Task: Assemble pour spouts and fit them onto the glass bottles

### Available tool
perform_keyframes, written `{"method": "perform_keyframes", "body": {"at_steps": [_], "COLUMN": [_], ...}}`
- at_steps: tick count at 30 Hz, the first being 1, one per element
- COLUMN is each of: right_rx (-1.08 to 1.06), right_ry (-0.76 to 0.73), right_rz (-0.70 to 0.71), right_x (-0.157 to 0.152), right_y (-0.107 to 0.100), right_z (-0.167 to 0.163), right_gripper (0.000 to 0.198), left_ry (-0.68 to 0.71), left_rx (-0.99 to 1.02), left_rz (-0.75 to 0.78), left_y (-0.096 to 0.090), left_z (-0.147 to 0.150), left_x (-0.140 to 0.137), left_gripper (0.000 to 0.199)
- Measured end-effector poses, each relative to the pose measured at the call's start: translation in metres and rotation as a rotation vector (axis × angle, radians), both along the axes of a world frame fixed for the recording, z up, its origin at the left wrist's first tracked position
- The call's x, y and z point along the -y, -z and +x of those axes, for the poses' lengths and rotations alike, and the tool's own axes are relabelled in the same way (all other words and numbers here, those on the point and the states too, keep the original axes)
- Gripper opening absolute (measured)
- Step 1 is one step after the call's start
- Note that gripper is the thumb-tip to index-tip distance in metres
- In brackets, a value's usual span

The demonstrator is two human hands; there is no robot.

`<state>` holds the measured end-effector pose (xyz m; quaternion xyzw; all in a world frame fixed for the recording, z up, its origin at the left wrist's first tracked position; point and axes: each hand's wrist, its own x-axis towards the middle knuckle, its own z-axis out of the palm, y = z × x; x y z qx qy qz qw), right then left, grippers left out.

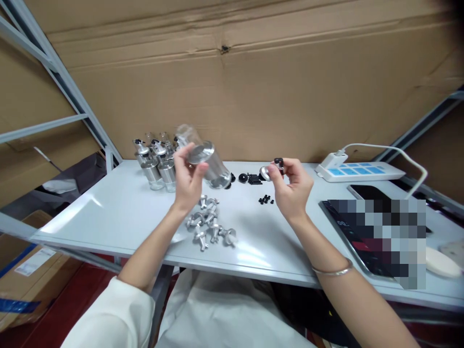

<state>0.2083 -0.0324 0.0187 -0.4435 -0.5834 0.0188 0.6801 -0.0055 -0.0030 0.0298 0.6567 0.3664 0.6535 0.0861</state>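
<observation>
Bottle [215,166] gripped in the left hand [189,181] above the table [94,212], its long axis slanting from upper left to lower right; a cap [266,173], pinched in the right hand [294,186], lies to its right and apart, so the left hand is the nearer. Loose spouts [199,235] lie below, with capped bottles [150,171] at left. A partly pixelated screen [344,237] shows "00"; the carton label [35,262] is too small to read.
</observation>
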Motion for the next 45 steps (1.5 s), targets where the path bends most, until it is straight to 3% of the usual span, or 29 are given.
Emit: {"method": "perform_keyframes", "body": {"at_steps": [5,8,14,18,26,35,41,45], "right_rx": [0.016,0.008,-0.099,-0.116,-0.153,-0.168,-0.278,-0.281], "right_ry": [-0.028,-0.015,-0.072,-0.212,-0.503,-0.631,-0.820,-0.849], "right_rz": [-0.067,-0.057,-0.002,-0.008,-0.144,-0.229,-0.440,-0.522], "right_x": [0.002,0.002,-0.004,-0.001,0.011,0.008,0.014,0.016], "right_y": [-0.001,-0.001,0.001,-0.003,-0.018,-0.014,-0.019,-0.020], "right_z": [0.000,0.001,0.002,-0.002,-0.010,-0.007,-0.010,-0.012], "right_gripper": [0.023,0.023,0.024,0.027,0.034,0.041,0.037,0.033], "left_ry": [0.491,0.631,0.664,0.692,0.730,0.892,0.933,0.978], "left_rx": [-0.267,-0.373,-0.488,-0.487,-0.470,-0.305,-0.262,-0.258], "left_rz": [-0.222,-0.334,-0.432,-0.424,-0.502,-0.627,-0.607,-0.554], "left_y": [0.014,0.020,0.028,0.031,0.030,0.031,0.034,0.037], "left_z": [0.018,0.023,0.028,0.030,0.033,0.034,0.035,0.037], "left_x": [0.009,0.013,0.018,0.020,0.027,0.027,0.025,0.023], "left_gripper": [0.062,0.055,0.047,0.046,0.046,0.044,0.045,0.056]}}
